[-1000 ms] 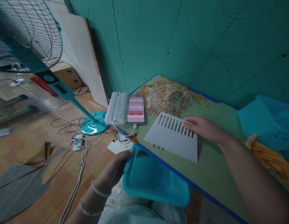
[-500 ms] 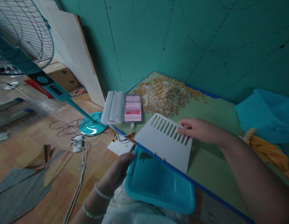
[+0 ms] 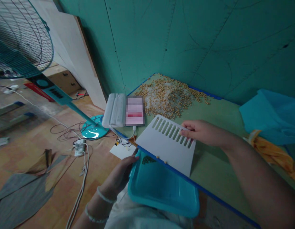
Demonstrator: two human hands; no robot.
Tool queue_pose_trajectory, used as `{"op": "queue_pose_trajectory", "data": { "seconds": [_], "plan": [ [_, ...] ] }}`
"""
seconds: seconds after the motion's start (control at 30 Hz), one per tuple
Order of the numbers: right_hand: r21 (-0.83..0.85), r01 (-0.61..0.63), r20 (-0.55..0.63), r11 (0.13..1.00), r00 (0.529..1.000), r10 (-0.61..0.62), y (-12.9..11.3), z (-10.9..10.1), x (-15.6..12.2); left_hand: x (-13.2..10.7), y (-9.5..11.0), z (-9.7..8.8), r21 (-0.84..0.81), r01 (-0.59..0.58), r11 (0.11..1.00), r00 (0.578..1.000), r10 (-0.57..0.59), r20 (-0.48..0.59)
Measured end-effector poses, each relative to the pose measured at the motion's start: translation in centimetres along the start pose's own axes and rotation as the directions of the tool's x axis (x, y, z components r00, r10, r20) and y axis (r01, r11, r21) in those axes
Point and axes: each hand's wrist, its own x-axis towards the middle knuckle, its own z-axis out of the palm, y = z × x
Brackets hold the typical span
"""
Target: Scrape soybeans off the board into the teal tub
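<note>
My right hand point(image 3: 191, 131) grips the slotted edge of a flat white plastic board point(image 3: 165, 144), which tilts with its plain edge along the blue table rim. Two yellow beans point(image 3: 161, 159) sit by that lower edge. Below the rim, my left hand point(image 3: 125, 167) is closed around the left side of a blue plastic basin point(image 3: 164, 194); most of its fingers are hidden. Small dark green beans point(image 3: 148, 159) lie in the basin's far corner. Behind the board, yellow beans and whitish grains form a heap point(image 3: 168, 98) on the green tabletop point(image 3: 214, 171).
A phone with a blurred screen point(image 3: 135, 110) and a white device point(image 3: 114, 109) stand at the table's left corner. A blue bin point(image 3: 268, 114) and an orange cloth point(image 3: 276, 156) are at the right. A standing fan point(image 3: 54, 90) and power cables point(image 3: 82, 178) occupy the floor at left.
Both hands, the board and the basin keep almost the same places. The whole view has shifted very slightly.
</note>
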Motion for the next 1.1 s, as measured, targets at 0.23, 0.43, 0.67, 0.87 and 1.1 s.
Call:
{"op": "queue_pose_trajectory", "data": {
  "seconds": [0.23, 0.43, 0.67, 0.87, 1.1],
  "plan": [
    [-0.051, 0.026, -0.032, 0.998, 0.999, -0.027, -0.4, 0.2, -0.1, 0.0, 0.3, 0.1, -0.006, 0.003, 1.000, 0.999, -0.003, -0.032],
    [-0.069, 0.044, -0.027, 0.997, 0.999, -0.046, -0.6, 0.1, -0.2, 0.3, 0.1, -0.2, 0.023, 0.003, 1.000, 0.999, -0.002, -0.050],
    [-0.164, 0.057, -0.073, 0.985, 0.995, -0.069, -2.5, 0.2, -1.1, 0.2, 0.0, -0.3, 0.045, -0.003, 0.999, 0.999, 0.001, 0.034],
    [-0.486, -0.006, -0.158, 0.874, 0.984, -0.082, -5.1, 1.4, -3.7, 0.5, 0.1, -0.1, 0.036, 0.012, 0.999, 0.999, -0.010, -0.052],
    [-0.707, 0.040, -0.105, 0.706, 0.981, -0.161, -6.8, 4.1, -5.3, 0.0, 0.3, 0.8, -0.020, -0.010, 1.000, 0.995, 0.007, -0.104]
  ]
}}
